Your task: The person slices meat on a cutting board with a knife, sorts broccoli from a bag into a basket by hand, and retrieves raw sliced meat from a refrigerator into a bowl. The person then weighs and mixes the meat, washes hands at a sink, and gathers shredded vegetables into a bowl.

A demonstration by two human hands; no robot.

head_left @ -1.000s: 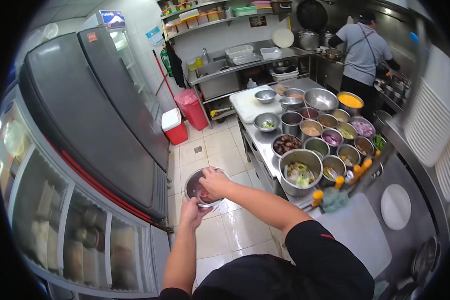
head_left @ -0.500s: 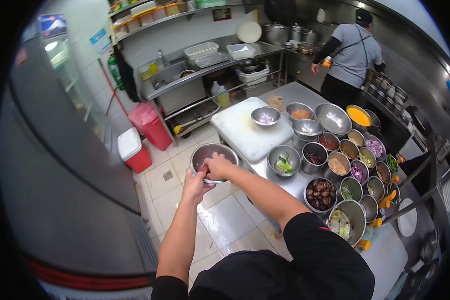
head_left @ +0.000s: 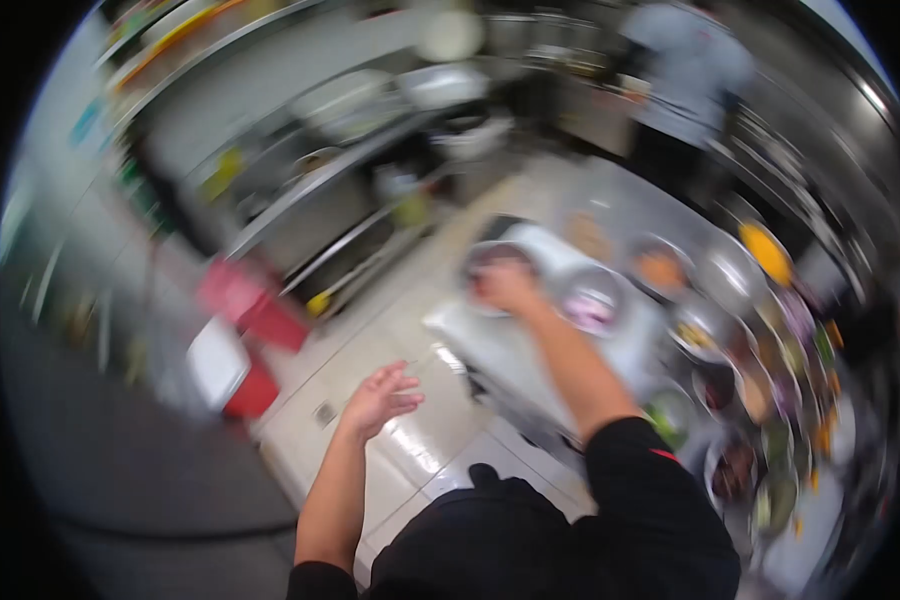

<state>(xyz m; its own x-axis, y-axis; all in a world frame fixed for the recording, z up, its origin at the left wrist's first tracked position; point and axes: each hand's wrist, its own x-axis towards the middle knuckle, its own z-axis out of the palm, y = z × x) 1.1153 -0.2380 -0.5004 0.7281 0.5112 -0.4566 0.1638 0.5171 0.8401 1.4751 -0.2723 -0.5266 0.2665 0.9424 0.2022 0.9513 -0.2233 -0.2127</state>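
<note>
My right hand (head_left: 505, 282) reaches into a metal bowl (head_left: 478, 262) at the far left corner of the white cutting board (head_left: 560, 350). Reddish stuff shows at its fingers, but motion smears both the fingers and the contents. My left hand (head_left: 380, 402) hangs over the tiled floor with its fingers apart and nothing in it. Just right of the first bowl stands another metal bowl with purple-white pieces (head_left: 590, 302).
Many metal containers of food, one holding something orange (head_left: 660, 270), crowd the table's right side. A co-worker (head_left: 685, 80) stands at the back right. A red bin (head_left: 270, 320) and a white-lidded red box (head_left: 220, 362) stand on the floor at left.
The metal bowl has moved from above the floor to the cutting board, with my right hand at it. My left hand has let go of it and opened. The view has turned right.
</note>
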